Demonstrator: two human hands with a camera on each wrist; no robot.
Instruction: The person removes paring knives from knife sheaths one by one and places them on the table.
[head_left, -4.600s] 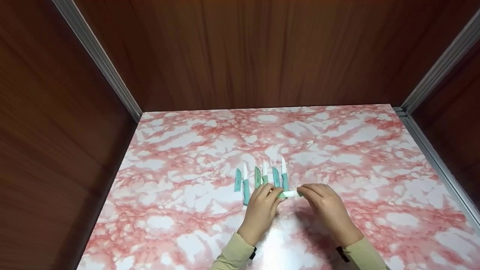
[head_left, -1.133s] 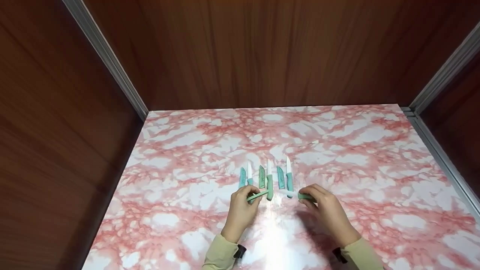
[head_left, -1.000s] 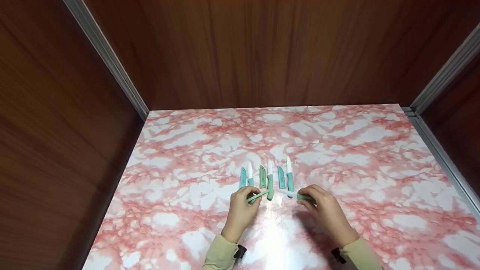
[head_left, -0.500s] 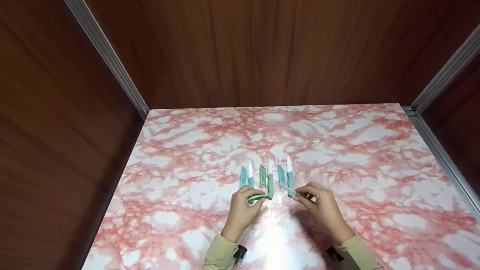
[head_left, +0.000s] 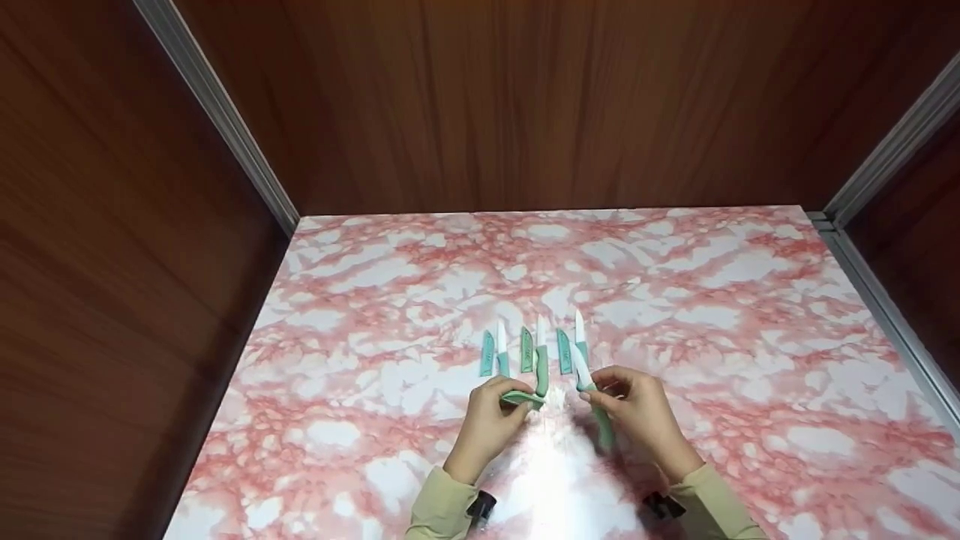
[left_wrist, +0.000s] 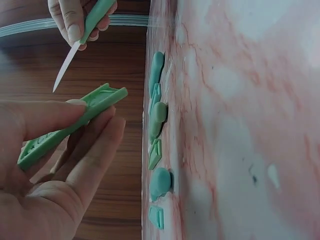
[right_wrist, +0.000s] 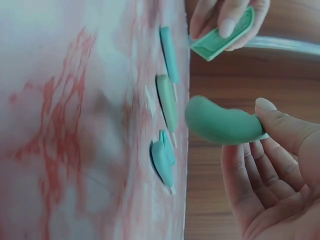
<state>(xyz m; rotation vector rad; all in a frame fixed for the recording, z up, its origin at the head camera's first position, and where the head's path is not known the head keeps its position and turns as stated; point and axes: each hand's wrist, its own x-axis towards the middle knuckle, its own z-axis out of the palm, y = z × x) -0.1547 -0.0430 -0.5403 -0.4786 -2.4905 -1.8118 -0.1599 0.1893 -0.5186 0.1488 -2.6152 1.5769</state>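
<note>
My left hand pinches a green blade sheath between thumb and fingers. In the left wrist view one end of that sheath sticks out past the fingertips. My right hand holds a paring knife where its green handle meets the white blade. In the head view this blade points up and slightly left, overlapping the right-hand lying knife, while the handle hangs down below the fingers. Sheath and held knife are apart, both above the table.
Three knives lie beyond my hands in a row: a teal-handled one, a green-handled one and another teal-handled one. To the left of each lies its like-coloured sheath. Brown wood-grain panels wall the table in.
In my right hand the knife has swung from pointing left to pointing away from me, its handle now showing. In my left hand the sheath has tilted to show its broad face.
</note>
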